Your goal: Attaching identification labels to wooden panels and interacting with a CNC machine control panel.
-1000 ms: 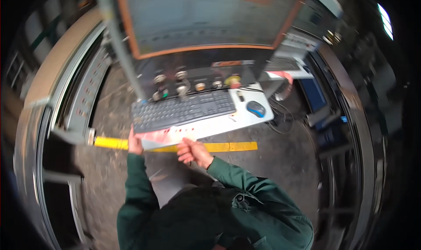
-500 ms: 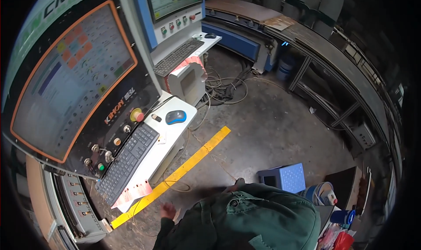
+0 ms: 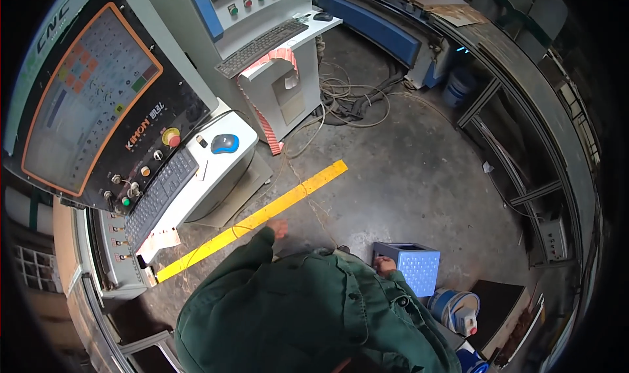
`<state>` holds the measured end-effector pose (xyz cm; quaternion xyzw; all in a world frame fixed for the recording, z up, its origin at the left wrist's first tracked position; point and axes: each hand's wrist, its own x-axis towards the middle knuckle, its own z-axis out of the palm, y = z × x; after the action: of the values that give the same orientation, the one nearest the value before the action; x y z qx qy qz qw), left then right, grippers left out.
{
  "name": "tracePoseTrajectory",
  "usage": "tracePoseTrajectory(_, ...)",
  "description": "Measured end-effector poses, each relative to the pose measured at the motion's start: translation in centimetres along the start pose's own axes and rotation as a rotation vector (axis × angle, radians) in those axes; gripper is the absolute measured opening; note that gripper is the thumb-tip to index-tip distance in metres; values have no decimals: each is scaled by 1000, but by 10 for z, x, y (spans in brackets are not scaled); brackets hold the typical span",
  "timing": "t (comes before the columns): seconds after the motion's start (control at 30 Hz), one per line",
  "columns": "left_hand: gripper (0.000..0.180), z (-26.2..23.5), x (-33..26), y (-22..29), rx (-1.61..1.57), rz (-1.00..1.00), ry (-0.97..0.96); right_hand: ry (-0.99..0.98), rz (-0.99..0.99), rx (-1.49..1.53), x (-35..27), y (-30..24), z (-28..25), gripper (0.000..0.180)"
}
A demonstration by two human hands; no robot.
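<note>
My left hand [image 3: 279, 228] hangs from a green sleeve over the floor, just beside the yellow floor strip [image 3: 262, 214]. Its fingers look loosely extended, and I see nothing in them. At the blue plastic stool [image 3: 419, 272], my right hand [image 3: 385, 265] overlaps the near left side, its fingers curled in. No object shows in that hand; whether it touches the stool, I cannot tell. To the left stands a machine control panel [image 3: 147, 121] with an orange-rimmed screen [image 3: 92, 98]. Its white shelf holds a black keyboard [image 3: 162, 188] and a blue-black mouse [image 3: 225, 144].
A second console with a keyboard [image 3: 262, 47] stands farther back. Cables [image 3: 360, 98] lie coiled on the floor beside it. A blue bucket [image 3: 453, 309] is near the stool. A long metal-framed bench [image 3: 504, 121] curves along the right.
The view has shifted, bringing more of my green jacket into the picture. My left hand now appears farther forward beside the strip. My right hand has come into sight by the stool.
</note>
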<state>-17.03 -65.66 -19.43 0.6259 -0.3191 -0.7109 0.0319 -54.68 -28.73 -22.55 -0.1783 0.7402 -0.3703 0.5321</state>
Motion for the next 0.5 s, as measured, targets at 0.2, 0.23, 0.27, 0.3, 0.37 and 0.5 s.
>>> tracePoseTrajectory(0.2, 36, 133, -12, 199, -148, 244, -106, -1, -174, -537, -37, 213, -106, 34)
tracePoseTrajectory(0.23, 35, 144, -7, 229, -187, 252, -148, 8, -129, -618, -37, 220, -121, 37)
tracePoseTrajectory(0.27, 34, 150, -11, 262, -208, 286, -152, -28, -26, -809, -37, 228, -109, 45)
tracePoseTrajectory(0.3, 34, 159, -9, 293, -257, 340, -163, -41, 93, -1006, -35, 225, -104, 53)
tracePoseTrajectory(0.37, 36, 145, -5, 339, -420, 425, -163, 414, -65, -943, -41, 211, -105, 63)
tracePoseTrajectory(0.5, 47, 135, -21, 432, -615, 611, -119, 276, -172, -877, 28, 49, -82, 62)
